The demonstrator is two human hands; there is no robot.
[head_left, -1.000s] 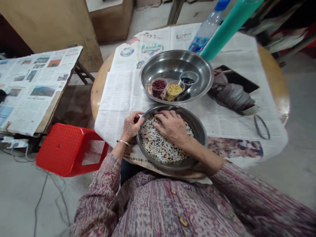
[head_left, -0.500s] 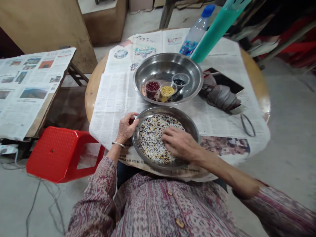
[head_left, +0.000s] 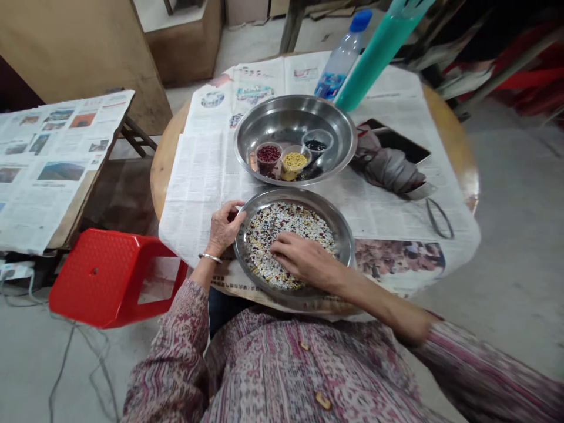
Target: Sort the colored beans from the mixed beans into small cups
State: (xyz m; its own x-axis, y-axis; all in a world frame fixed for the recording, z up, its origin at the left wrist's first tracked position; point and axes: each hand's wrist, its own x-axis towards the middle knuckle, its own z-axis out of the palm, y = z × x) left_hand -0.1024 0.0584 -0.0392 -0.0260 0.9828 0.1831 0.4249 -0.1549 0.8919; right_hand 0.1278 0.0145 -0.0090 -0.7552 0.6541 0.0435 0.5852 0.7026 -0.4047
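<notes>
A shallow round steel pan [head_left: 348, 235] sits at the table's near edge, its bottom covered by a mix of white grains and dark red, black and yellow beans [head_left: 271, 226]. My left hand [head_left: 225, 226] grips the pan's left rim, thumb on top and fingers curled at the outer side. Over the middle of the mix, my right hand [head_left: 304, 258] is closed, fingertips bent down among the grains; what is between them is hidden. Just behind stands a larger steel basin [head_left: 255, 123]. It holds three clear plastic cups: red beans [head_left: 268, 154], yellow beans [head_left: 294, 161] and black beans [head_left: 316, 144].
Newspaper [head_left: 198, 170] covers the round wooden table. A water bottle [head_left: 341, 59], a tall green container [head_left: 379, 56], a dark flat device [head_left: 408, 147] and a folded grey umbrella [head_left: 390, 167] stand or lie beyond and right of the basin. A red stool [head_left: 101, 276] is at left.
My right hand has moved left through the grains, toward the pan's middle. My left hand keeps its hold on the rim. The view has shifted slightly.
</notes>
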